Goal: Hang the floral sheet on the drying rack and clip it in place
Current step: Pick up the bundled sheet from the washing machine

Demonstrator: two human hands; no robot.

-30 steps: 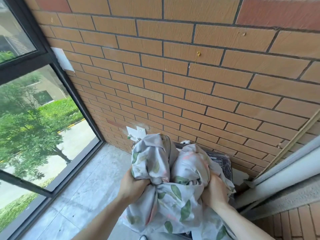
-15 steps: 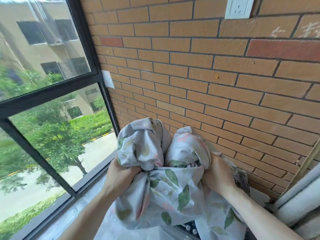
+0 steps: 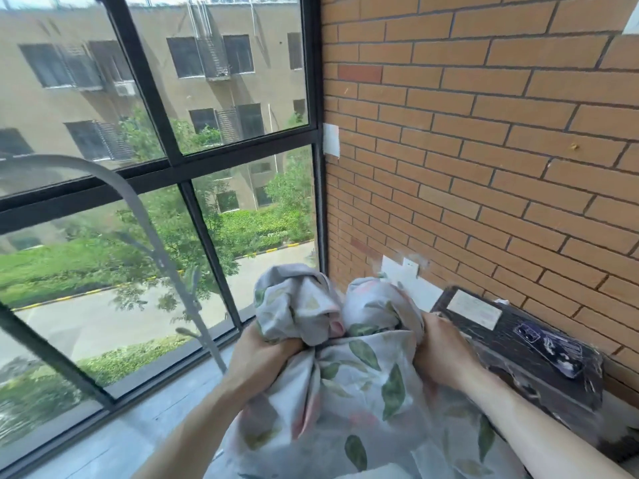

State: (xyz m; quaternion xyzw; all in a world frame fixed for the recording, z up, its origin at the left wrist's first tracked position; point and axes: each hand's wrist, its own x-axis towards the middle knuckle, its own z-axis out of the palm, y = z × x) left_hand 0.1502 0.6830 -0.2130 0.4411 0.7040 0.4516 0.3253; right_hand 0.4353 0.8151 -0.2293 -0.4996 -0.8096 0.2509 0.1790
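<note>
I have turned left from the brick wall toward the window, and a curved grey metal rack bar (image 3: 138,216) has come into view. Both my left hand (image 3: 262,357) and right hand (image 3: 446,354) clench the bunched, leaf-printed floral sheet (image 3: 349,368) at chest height, not yet draped over it.
</note>
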